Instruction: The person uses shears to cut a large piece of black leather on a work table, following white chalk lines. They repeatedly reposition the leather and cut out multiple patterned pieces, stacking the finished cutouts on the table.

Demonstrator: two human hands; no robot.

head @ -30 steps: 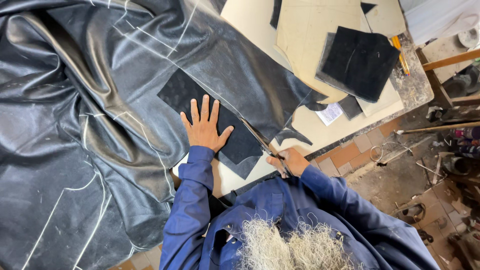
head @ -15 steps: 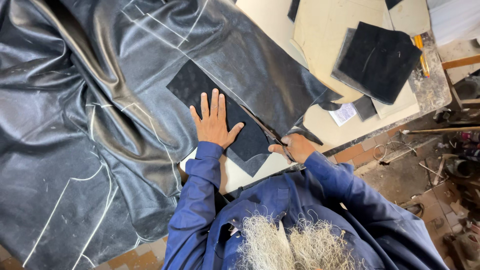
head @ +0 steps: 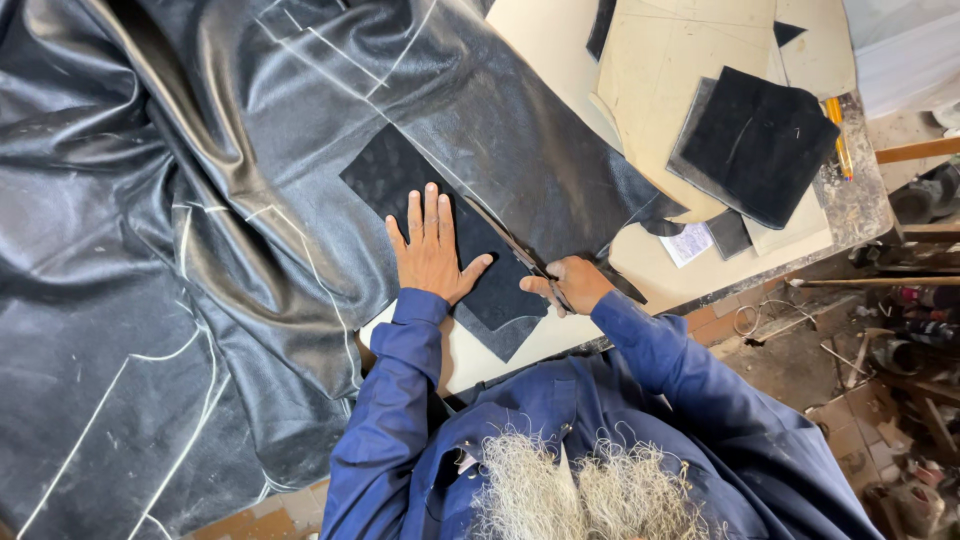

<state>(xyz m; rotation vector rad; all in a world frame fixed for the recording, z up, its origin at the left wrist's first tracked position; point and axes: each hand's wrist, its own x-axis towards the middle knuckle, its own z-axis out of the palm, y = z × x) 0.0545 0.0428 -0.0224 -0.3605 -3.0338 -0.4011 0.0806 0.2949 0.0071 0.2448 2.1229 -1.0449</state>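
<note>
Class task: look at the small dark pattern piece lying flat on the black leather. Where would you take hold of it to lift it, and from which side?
Probably the pattern piece is best pinched at its far corner, coming in from the far side. It lies flat, the left hand presses its near half, and the right hand works scissors along its right edge, so only that end is free.

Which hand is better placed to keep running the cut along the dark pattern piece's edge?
Right. The right hand already holds the scissors, blades lying along the pattern piece edge on the black leather. The left hand lies flat, pinning that piece down.
</note>
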